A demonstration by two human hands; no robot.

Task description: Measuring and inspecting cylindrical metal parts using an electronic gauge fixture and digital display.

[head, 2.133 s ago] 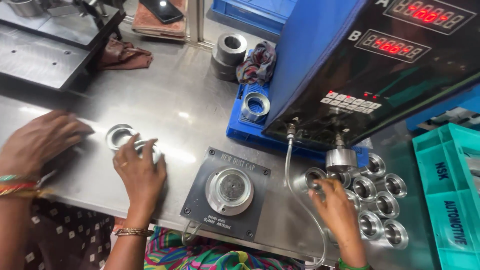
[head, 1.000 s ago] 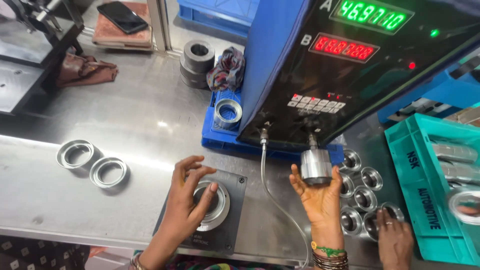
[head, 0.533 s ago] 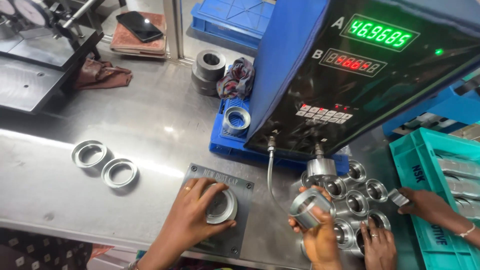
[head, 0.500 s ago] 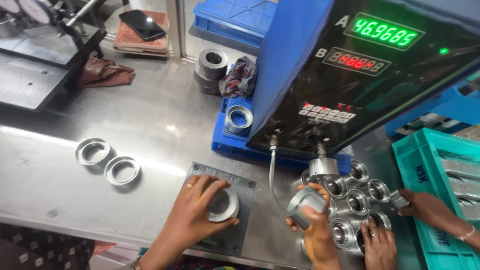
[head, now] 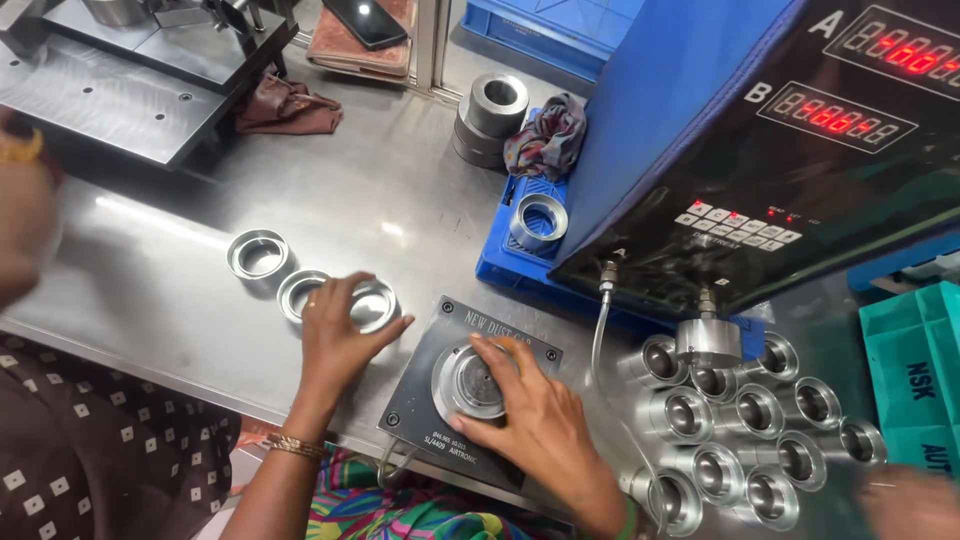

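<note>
My left hand (head: 338, 335) lies spread over a shallow metal ring (head: 371, 304) on the steel bench (head: 180, 260), fingertips touching its rim without closing on it; two more rings (head: 259, 253) sit in a row just to its left. My right hand (head: 535, 420) rests with loose, curved fingers on the round gauge fixture (head: 470, 384) in the dark base plate (head: 420, 400); I cannot tell whether a part is seated under it. A cluster of shiny metal cups (head: 745, 425) stands to the right, below the black display unit (head: 800, 150). As I judge it, three rings on the left are handled or waiting, and the many cups suggest plenty of work remains.
</note>
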